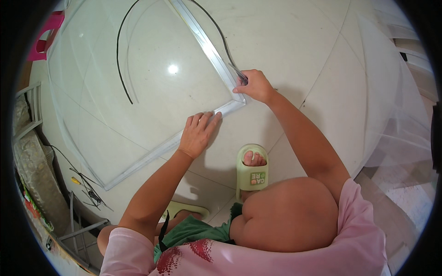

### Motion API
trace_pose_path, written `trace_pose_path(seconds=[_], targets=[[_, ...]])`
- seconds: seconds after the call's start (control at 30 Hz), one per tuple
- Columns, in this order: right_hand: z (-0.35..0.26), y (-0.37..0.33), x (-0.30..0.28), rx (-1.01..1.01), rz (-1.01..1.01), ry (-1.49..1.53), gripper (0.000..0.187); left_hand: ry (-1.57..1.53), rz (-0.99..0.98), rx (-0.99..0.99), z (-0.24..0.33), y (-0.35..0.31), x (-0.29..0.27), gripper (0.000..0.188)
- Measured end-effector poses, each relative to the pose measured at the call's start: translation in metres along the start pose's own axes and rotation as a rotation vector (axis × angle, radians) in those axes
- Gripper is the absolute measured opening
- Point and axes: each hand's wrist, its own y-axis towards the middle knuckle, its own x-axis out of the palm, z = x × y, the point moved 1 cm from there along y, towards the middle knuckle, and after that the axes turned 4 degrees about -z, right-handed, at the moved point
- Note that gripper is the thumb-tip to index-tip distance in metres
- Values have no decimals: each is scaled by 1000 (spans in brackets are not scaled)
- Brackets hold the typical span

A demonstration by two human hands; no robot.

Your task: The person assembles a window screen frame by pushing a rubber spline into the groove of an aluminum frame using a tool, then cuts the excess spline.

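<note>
Head view: frame point(209, 48) flat on floor, corner in front of the person. Left hand point(197, 133) unclenched, fingers laid on the near rail. Right hand point(255, 86) pinches the black cord point(118, 50) at the corner; can't tell if a tool's in there too. Step looks like seating cord at the corner. Next move calls for lining cord up with the rail, frame steadied.
</note>
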Motion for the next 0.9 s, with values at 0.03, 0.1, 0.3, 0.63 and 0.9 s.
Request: trace_pose_path(seconds=[0.03,0.1,0.3,0.63,0.9], targets=[[0,0,0,-13,-5,6,25,-11,3,2,0,0,0,54],[-1,-2,0,-12,22,3,26,-25,9,3,0,0,0,54],[-3,-3,1,38,5,-64,27,-27,21,18,0,-1,1,53],[4,-10,-3,32,58,-23,26,-12,59,-47,8,0,-3,59],[8,-12,0,0,51,-22,28,-77,104,-43,11,-2,-1,51]])
